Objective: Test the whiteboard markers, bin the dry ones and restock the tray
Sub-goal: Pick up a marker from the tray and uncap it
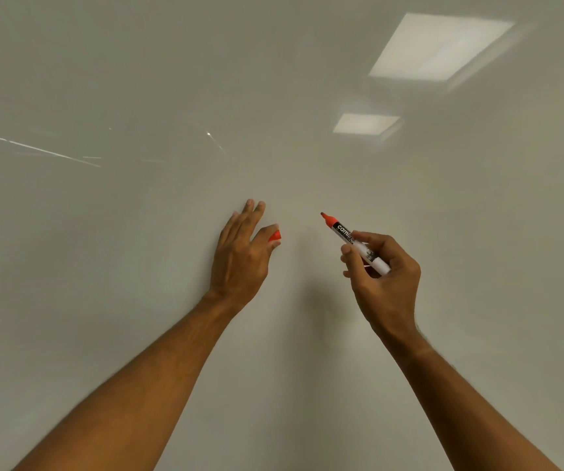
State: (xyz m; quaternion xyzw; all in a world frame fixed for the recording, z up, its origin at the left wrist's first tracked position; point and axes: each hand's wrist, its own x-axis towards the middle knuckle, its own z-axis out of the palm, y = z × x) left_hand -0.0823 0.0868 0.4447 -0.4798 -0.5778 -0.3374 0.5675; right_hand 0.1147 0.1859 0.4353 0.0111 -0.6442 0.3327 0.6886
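A glossy white whiteboard (137,266) fills the whole view. My right hand (384,277) grips an uncapped red whiteboard marker (348,237) with a white and black barrel. Its red tip points up and to the left, close to the board; whether it touches the board I cannot tell. My left hand (239,256) is raised in front of the board to the left of the marker. It pinches the red cap (275,235) between thumb and forefinger while its other fingers stretch upward. No ink mark shows on the board near the tip.
Two ceiling light panels are reflected in the board at the upper right (440,47). Thin bright streaks (32,147) cross its left side. The tray, the bin and other markers are out of view.
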